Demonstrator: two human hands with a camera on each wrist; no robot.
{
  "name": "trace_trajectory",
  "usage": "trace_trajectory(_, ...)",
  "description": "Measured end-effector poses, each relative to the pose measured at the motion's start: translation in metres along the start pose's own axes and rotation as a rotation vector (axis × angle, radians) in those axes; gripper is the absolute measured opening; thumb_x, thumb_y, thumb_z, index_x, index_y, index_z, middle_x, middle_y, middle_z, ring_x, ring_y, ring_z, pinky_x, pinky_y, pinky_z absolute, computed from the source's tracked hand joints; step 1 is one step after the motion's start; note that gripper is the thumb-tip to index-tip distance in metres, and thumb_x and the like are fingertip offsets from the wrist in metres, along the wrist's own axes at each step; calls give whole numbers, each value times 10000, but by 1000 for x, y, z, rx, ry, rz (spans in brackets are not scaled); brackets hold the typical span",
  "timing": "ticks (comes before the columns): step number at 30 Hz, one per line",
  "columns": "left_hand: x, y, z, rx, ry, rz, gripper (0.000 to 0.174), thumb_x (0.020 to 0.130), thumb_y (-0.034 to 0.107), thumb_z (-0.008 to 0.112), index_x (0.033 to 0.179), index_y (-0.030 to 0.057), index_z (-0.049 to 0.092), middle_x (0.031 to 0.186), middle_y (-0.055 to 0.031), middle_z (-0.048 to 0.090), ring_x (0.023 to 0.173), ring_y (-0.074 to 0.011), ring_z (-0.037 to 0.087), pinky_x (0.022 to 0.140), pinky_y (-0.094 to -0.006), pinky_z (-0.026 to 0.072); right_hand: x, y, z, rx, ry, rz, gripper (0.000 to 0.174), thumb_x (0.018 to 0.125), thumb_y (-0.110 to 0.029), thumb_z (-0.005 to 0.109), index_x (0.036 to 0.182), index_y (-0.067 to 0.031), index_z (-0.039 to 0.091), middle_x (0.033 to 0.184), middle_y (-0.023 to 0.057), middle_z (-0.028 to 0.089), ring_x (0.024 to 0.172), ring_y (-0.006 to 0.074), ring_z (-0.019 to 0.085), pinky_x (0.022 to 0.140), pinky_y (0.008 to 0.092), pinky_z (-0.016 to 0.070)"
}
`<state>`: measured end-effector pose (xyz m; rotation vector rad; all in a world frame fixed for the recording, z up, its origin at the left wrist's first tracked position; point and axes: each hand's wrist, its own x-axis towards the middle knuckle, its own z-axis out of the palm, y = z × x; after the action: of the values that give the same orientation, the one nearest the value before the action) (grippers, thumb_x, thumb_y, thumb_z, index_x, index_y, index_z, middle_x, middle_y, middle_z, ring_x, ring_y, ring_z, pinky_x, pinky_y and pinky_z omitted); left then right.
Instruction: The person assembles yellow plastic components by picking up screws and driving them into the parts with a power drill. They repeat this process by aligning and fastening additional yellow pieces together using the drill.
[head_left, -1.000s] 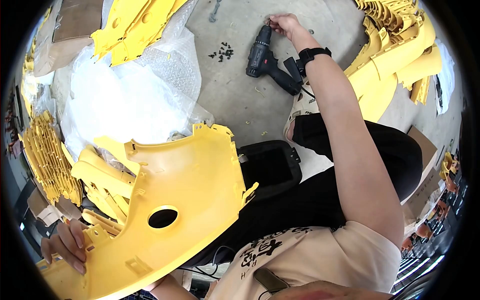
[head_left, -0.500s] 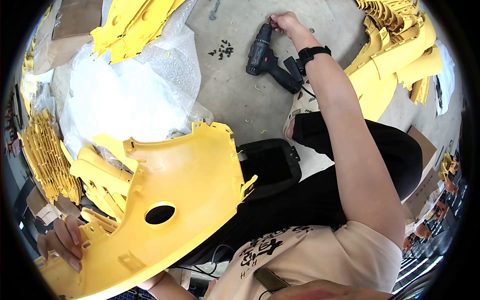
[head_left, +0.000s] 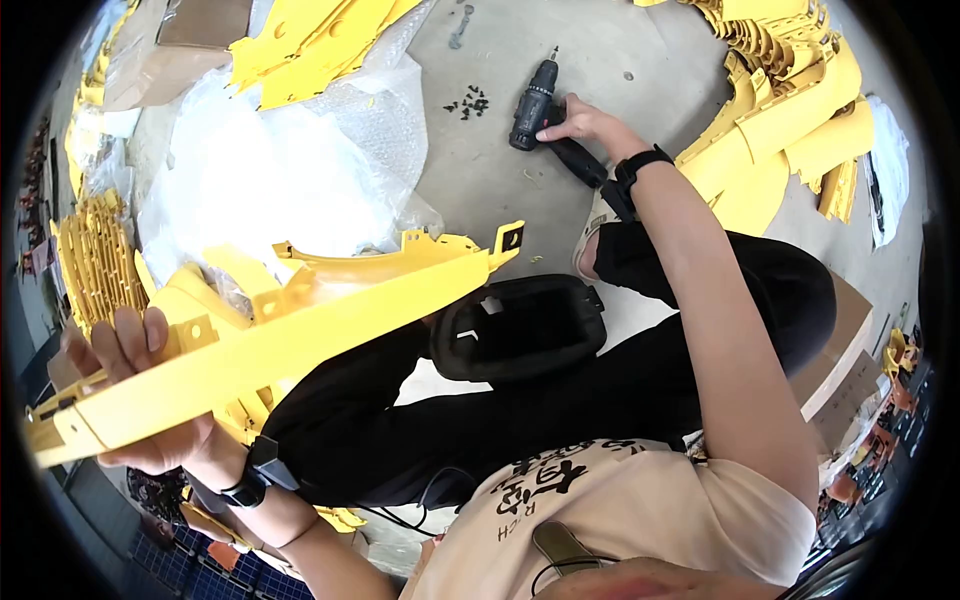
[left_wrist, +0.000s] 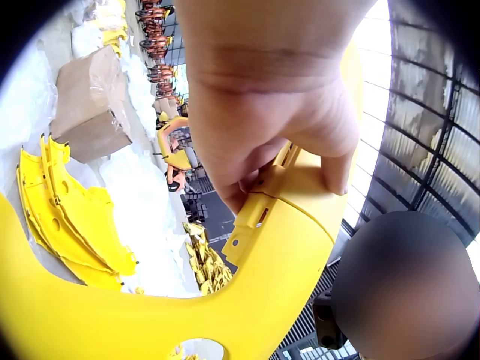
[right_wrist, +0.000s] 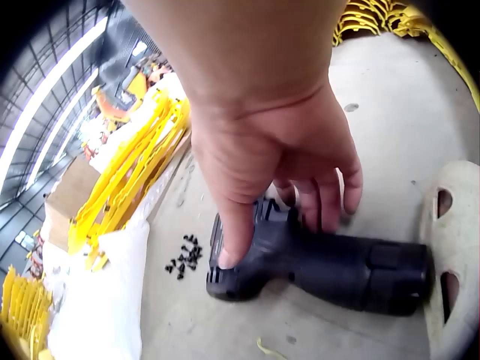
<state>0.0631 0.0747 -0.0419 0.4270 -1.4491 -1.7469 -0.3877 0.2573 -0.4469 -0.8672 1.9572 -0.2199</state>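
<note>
1. My right hand (head_left: 583,122) has its grip clamped over the drill (head_left: 540,110), which lies flat on the floor (head_left: 650,60). My thumb is on one side and my fingers curl over the other, high up where the handle meets the body. Lifted from there, I judge the battery end could swing down and twist the drill out of my fingers.
2. A small pile of black screws (head_left: 468,102) sits just beside the drill, on its chuck side. If I drag the drill instead of lifting it cleanly, I could scatter them.
3. My left hand (head_left: 140,400) grips one end of the long yellow panel (head_left: 300,325). The panel is well apart from the drill, with its far tip pointing towards it. Held by one end only, it could sag or roll and strike the black housing (head_left: 520,325) on my lap, which lies between the drill and my body.
4. My right arm is stretched almost straight out to the drill, palm down.
5. My left arm is bent and raised. The palm is under the panel's end and the fingers are curled over its upper edge.
</note>
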Motion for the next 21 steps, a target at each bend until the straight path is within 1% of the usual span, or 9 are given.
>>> trace_trajectory(1,0,-5,12,133,107,48,897,738,523,791,1360,40,361,868,-7,431,753,-137,369,718,-290,321,-2,1,17,-71,52,-36,1112,587,-458,883,1326,128,296,1194,301,561,1172,387,540,981,383,442)
trace_trajectory(2,-2,-7,9,115,61,43,917,755,530,773,1393,36,337,927,-20,466,807,-152,422,769,-304,354,-15,-4,28,-63,109,-101,1030,584,-319,900,1312,91,298,1189,311,563,1145,409,558,973,400,450)
trace_trajectory(4,-8,-3,6,95,43,36,897,785,509,755,1421,34,336,1028,-43,507,926,-189,476,885,-361,384,-33,-18,56,-123,356,12,894,621,-180,854,1307,2,310,1136,279,594,1112,432,567,951,450,463)
trace_trajectory(7,-11,-1,16,109,108,31,894,779,525,751,1411,38,348,1180,-70,564,1124,-225,529,1016,-408,393,-26,-12,83,-18,558,49,794,673,-119,779,1351,-32,375,1176,233,599,1136,400,556,1002,446,437)
trace_trajectory(9,-11,-1,6,131,67,10,945,734,576,755,1396,39,345,1237,-75,582,1202,-229,535,1046,-404,402,-33,-21,77,2,558,74,756,683,-121,770,1338,-32,404,1196,237,590,1139,406,551,1010,454,429)
trace_trajectory(11,-15,-1,16,138,177,14,990,678,607,768,1376,41,352,1206,-83,589,1185,-225,541,1023,-404,427,-45,-35,65,34,600,54,742,685,-121,768,1330,-30,414,1198,245,587,1143,403,550,1010,454,428)
trace_trajectory(13,-18,3,13,127,155,22,931,697,570,788,1349,53,374,1208,-99,581,1164,-231,556,1016,-415,440,-50,-48,41,67,642,49,728,687,-122,766,1323,-28,423,1201,253,583,1147,399,549,1009,453,426)
trace_trajectory(17,-21,8,23,95,113,14,794,747,415,824,1316,38,416,1185,-101,596,1125,-229,585,1006,-411,453,-66,-107,-41,191,853,-377,768,687,-123,790,1331,37,403,1107,233,625,1044,376,613,932,401,462)
trace_trajectory(21,-19,7,31,52,105,47,625,769,270,817,1238,-1,506,1153,-98,621,1088,-211,606,975,-366,469,-136,-192,-133,546,593,-551,793,724,-150,812,1362,38,380,992,96,632,874,159,604,787,290,492)
